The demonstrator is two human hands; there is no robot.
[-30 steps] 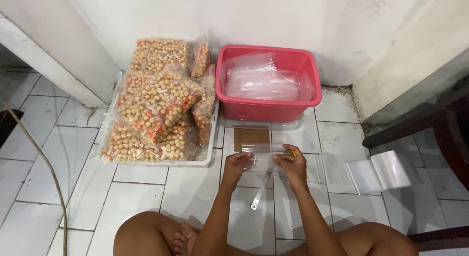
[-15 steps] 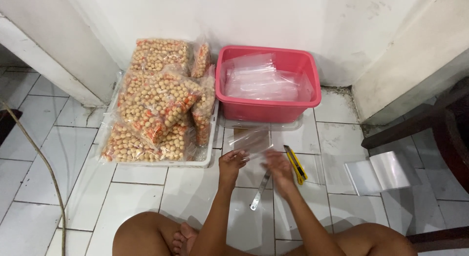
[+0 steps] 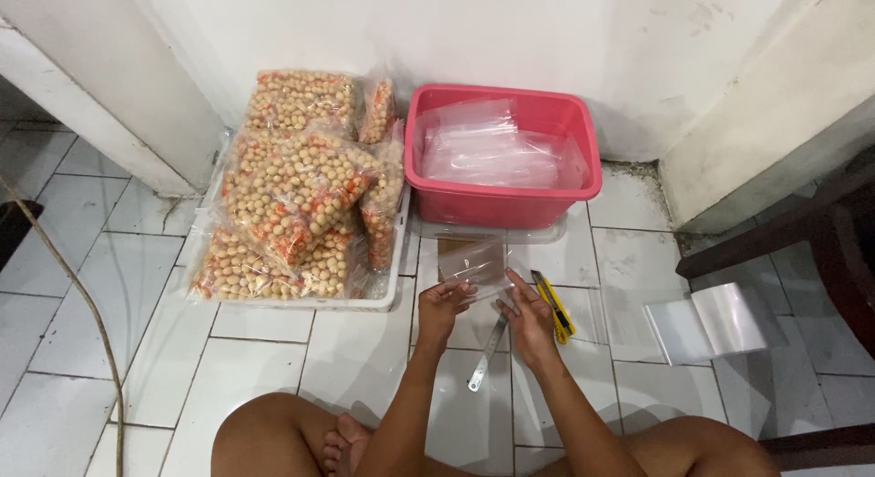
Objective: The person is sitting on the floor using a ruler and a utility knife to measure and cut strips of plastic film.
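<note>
Now clear plastic bag (image 3: 474, 263) flat, crosswise.

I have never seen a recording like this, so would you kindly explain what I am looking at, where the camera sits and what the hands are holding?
There is no machine here: a person sits on a white tiled floor and works with two bare hands. The single camera is worn on the person's head and looks down, so the arms enter from the bottom edge. The left hand and the right hand together hold up a small clear plastic bag. Under the hands lies a metal ruler, and beside the right hand a yellow utility knife. Against the wall stands a pink tub of clear bags. To its left, a white tray is piled with filled snack bags. More clear plastic sheets lie at the right.
</note>
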